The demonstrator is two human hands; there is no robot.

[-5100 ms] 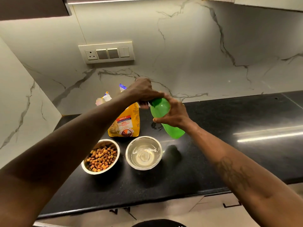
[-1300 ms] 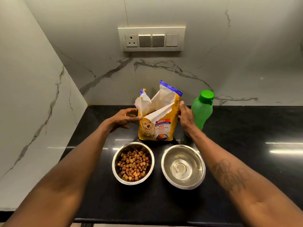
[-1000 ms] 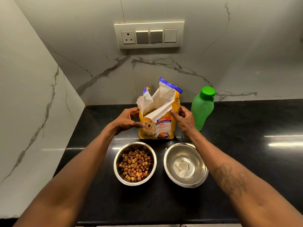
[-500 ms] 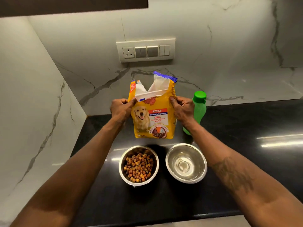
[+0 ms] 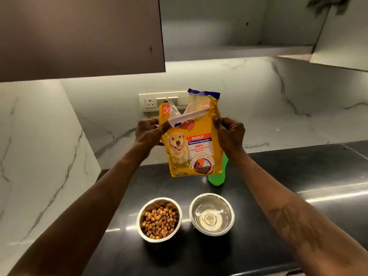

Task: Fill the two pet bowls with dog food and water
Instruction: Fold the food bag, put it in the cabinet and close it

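Head view. The dog food bag is held upright in mid-air at the centre of the frame, clear of the black countertop. Its torn top is open and faces 12 o'clock.

The left hand grips the bag's upper edge at 9 o'clock, fingers curled round it. The right hand pinches the opposite upper edge at 3 o'clock, thumb on the printed face.

Two steel pet bowls stand side by side at 6 o'clock of the bag, close together but apart. The kibble bowl holds brown and orange pieces. The water bowl holds clear liquid over its base.

A green bottle stands behind the bag's lower corner at 5 o'clock, its top hidden. A switch panel sits on the marble wall at 11 o'clock.

Status: both bowls appear filled. The step in hand is probably stowing or closing the bag.

Next move: keep the bag upright so that no kibble spills. Fold the torn top shut, or set the bag down well behind the bowls and clear of the bottle.
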